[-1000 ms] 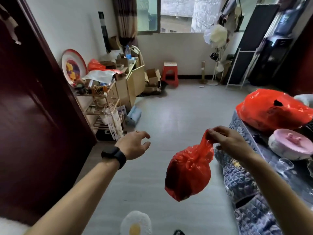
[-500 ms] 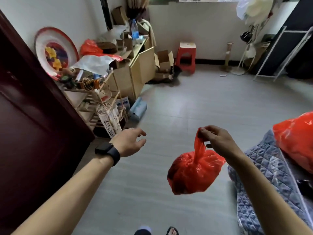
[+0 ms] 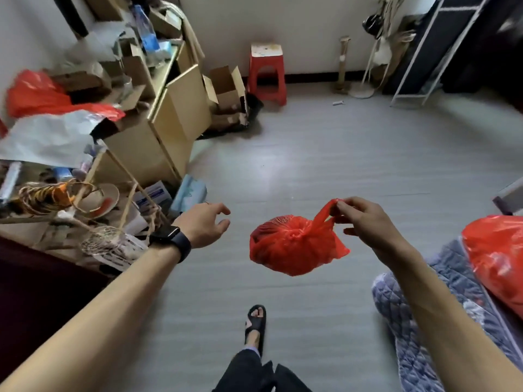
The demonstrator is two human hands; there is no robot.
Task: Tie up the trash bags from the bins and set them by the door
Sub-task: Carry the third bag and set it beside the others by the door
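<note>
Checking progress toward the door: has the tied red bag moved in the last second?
Yes. The red bag, pinched by the right hand, has swung left: earlier it overlapped the edge of the quilted cover, now floor shows between them.

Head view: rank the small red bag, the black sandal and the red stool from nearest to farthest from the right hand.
1. The small red bag: its handle is pinched in the right hand.
2. The black sandal: below and left of the hand.
3. The red stool: far back, across the room.
</note>
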